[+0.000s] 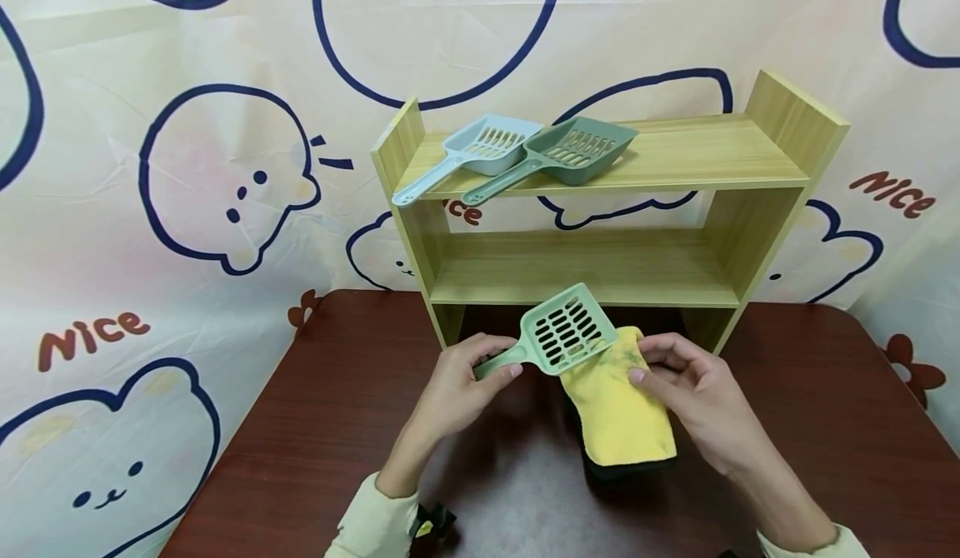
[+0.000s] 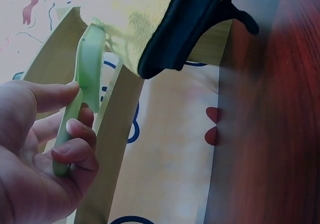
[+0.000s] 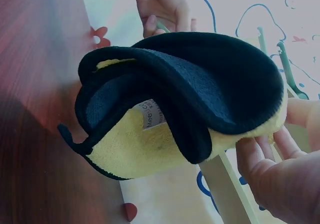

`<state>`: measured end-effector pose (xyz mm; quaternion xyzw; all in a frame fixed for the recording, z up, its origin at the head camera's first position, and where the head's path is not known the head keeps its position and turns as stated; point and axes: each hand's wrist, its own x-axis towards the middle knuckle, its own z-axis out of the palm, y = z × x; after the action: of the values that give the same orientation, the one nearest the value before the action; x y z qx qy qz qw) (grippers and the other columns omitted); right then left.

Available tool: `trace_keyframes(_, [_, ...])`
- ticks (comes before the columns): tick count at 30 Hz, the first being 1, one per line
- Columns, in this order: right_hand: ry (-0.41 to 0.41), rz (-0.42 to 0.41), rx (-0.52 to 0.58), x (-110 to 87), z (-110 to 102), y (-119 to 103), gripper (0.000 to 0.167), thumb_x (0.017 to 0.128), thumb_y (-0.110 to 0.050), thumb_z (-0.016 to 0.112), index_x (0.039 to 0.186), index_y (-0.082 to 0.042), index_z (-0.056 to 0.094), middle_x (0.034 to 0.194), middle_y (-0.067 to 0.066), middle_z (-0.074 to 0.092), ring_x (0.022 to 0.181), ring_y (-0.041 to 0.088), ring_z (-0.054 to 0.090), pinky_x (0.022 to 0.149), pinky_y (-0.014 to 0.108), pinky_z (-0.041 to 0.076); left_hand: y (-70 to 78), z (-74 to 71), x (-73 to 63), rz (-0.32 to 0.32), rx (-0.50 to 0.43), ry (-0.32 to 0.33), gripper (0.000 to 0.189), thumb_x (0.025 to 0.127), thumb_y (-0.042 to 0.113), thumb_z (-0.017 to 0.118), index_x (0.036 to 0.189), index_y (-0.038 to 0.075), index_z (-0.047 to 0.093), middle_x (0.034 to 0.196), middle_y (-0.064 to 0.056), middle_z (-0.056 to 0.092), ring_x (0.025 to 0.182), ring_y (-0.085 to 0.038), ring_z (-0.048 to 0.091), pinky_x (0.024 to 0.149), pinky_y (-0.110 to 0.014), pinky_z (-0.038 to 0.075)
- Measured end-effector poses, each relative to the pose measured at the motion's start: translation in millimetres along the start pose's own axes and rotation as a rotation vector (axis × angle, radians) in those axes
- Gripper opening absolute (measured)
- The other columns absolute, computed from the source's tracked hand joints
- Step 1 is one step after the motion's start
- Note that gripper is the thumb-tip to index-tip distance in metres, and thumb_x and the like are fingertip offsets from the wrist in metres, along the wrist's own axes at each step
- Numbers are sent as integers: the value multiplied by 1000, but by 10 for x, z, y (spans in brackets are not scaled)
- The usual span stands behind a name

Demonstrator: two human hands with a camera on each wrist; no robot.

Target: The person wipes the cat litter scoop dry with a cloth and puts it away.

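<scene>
By its handle, my left hand [image 1: 467, 385] grips a light green slotted litter scoop [image 1: 567, 329], held above the table with its head toward the shelf. My right hand [image 1: 701, 400] pinches the upper right edge of a yellow cleaning cloth [image 1: 622, 408] with a dark border and dark backing. The cloth's top touches the scoop head's right corner, and the rest hangs down. In the right wrist view the cloth [image 3: 135, 149] is folded over, showing its dark side, a white label and a hanging loop. The left wrist view shows fingers curled round the scoop handle [image 2: 67, 129].
A wooden two-tier shelf [image 1: 585, 268] stands at the back of the dark red-brown table [image 1: 300, 458]. On its top board lie a light blue scoop [image 1: 491, 137] and a dark green scoop [image 1: 585, 146], handles jutting over the front edge. Behind hangs a cartoon-patterned backdrop [image 1: 225, 308].
</scene>
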<state>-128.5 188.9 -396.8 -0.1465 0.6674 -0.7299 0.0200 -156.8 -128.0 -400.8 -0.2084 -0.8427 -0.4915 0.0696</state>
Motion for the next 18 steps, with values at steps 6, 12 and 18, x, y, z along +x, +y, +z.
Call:
trace_keyframes(6, [14, -6, -3, -4, 61, 24, 27, 100, 5, 70, 124, -6, 67, 114, 2, 69, 97, 13, 75, 82, 25, 62, 19, 70, 32, -3, -15, 11, 24, 97, 12, 79, 121, 14, 80, 105, -1, 76, 89, -13, 63, 79, -27, 52])
trace_keyframes(12, [-6, 13, -2, -15, 165, 61, 25, 100, 3, 71, 123, -6, 66, 113, 1, 69, 98, 12, 74, 82, 26, 62, 53, 130, 51, -12, -21, 20, 25, 98, 14, 79, 123, 15, 79, 105, -1, 76, 88, -13, 63, 78, -30, 53])
trace_keyframes(18, [-23, 20, -9, -21, 216, 71, 24, 100, 2, 72, 122, -4, 66, 111, 2, 70, 96, 11, 75, 80, 26, 62, 59, 129, 41, -24, -26, 29, 25, 97, 13, 80, 122, 15, 80, 101, -1, 75, 86, -18, 63, 76, -29, 52])
